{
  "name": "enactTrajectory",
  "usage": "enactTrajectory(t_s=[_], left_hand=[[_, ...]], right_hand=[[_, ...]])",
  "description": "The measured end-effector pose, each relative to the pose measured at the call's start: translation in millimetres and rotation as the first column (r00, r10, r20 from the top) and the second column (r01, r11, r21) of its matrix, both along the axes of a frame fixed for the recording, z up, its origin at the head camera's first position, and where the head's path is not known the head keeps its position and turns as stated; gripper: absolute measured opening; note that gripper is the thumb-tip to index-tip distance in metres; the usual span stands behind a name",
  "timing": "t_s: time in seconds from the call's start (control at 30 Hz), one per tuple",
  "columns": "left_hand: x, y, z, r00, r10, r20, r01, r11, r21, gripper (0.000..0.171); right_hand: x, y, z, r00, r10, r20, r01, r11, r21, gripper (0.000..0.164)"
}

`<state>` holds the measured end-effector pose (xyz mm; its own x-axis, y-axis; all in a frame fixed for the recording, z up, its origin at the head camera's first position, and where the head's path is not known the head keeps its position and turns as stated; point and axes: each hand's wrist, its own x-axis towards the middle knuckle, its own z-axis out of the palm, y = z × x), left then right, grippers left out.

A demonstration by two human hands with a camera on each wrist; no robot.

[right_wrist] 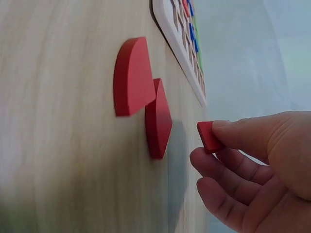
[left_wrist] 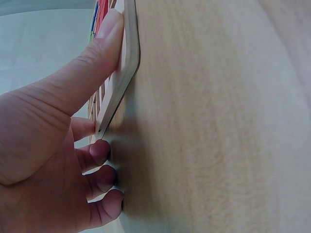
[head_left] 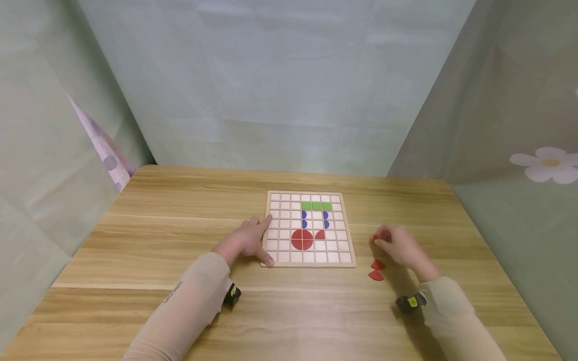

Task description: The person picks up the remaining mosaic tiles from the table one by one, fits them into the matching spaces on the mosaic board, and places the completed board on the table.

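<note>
From above and well back, the table (head_left: 316,311) is viewed forward and down by the head camera, while the left hand (left_wrist: 51,150) and right hand (right_wrist: 272,194) are seen close up from their wrists, the grid board (head_left: 317,224) being shared by all three.

This looks like a curtained-off booth: pale cloth (head_left: 293,90) hangs to the left, far and right of a wood-grain table (head_left: 113,250), creased and (on the right) printed with a flower (head_left: 550,163). Whether home or lab lies beyond, I cannot tell.
</note>
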<state>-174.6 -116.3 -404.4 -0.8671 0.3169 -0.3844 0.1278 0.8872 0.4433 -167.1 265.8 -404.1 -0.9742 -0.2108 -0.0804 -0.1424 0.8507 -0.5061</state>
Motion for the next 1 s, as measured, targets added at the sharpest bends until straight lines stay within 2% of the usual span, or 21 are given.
enactTrajectory(t_s=[0.37, 0.67, 1.0], left_hand=[[-1.3, -1, -0.6, 1.0, 0.001, 0.004, -0.001, 1.0, 0.002, 0.13], [-0.1, 0, -1.0, 1.0, 0.009, 0.008, -0.009, 1.0, 0.011, 0.13], [0.5, 0, -0.1, 1.0, 0.015, 0.009, -0.015, 1.0, 0.017, 0.131]], right_hand=[[-3.6, -15, 4.2, 0.999, 0.009, -0.052, -0.011, 0.999, -0.049, 0.008], [-8.1, -28, 4.7, 0.999, 0.011, -0.051, -0.015, 0.998, -0.066, 0.006], [-10.1, -41, 6.7, 0.999, 0.01, -0.04, -0.013, 0.997, -0.079, 0.01]])
